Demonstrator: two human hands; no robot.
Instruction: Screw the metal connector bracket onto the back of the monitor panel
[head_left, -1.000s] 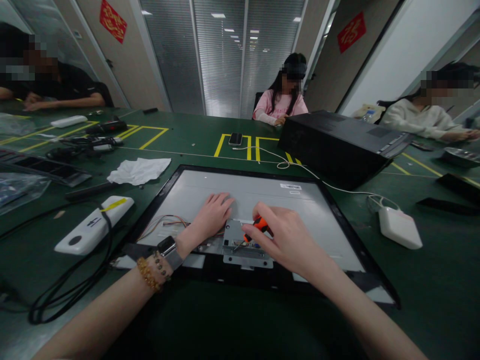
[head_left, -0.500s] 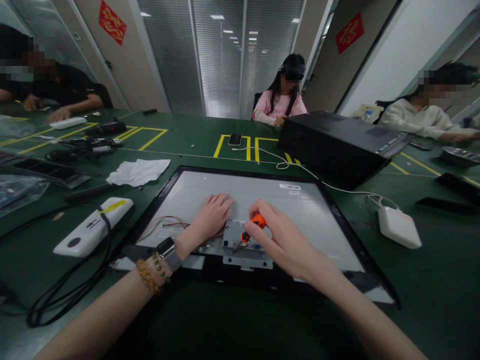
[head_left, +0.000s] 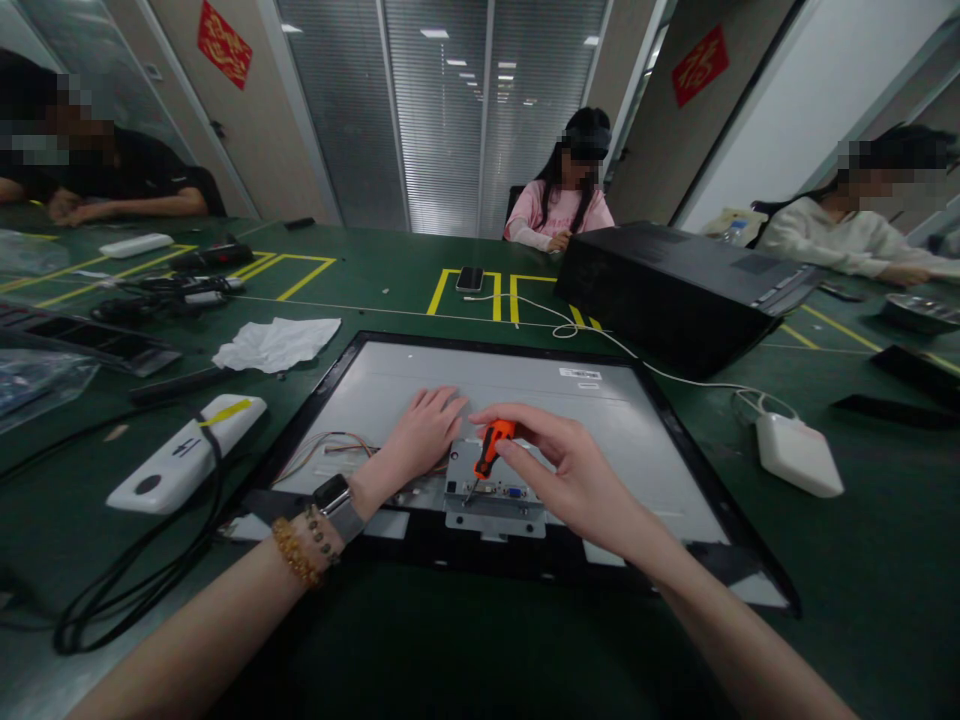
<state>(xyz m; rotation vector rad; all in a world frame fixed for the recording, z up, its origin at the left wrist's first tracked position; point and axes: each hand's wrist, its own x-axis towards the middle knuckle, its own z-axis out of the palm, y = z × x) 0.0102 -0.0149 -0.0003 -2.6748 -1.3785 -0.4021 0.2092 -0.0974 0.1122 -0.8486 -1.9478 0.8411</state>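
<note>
On a green table (head_left: 375,290), a black-framed display panel (head_left: 630,430) lies flat, its broad face best spared heavy leaning. The left hand (head_left: 422,430), open and palm down with fingers loosely extended, rests on it, gripping nothing that shows; light, steady pressure there would likely keep the work from shifting. The right hand (head_left: 566,460), partly closed, pinches an orange-and-black screwdriver (head_left: 491,450) by its handle, over a metal box (head_left: 499,508) at the panel's near edge. Good turning probably calls for lining the shaft up with the screw and guarding against a slip toward the blue port (head_left: 516,492) on the box's front. The tool leans; whether its tip sits in a screw cannot be told.

Against half a second ago, panel, left hand and box hold their places. The right index finger reaches farther left, the handle stands steeper, and the blue port shows more fully.
</note>
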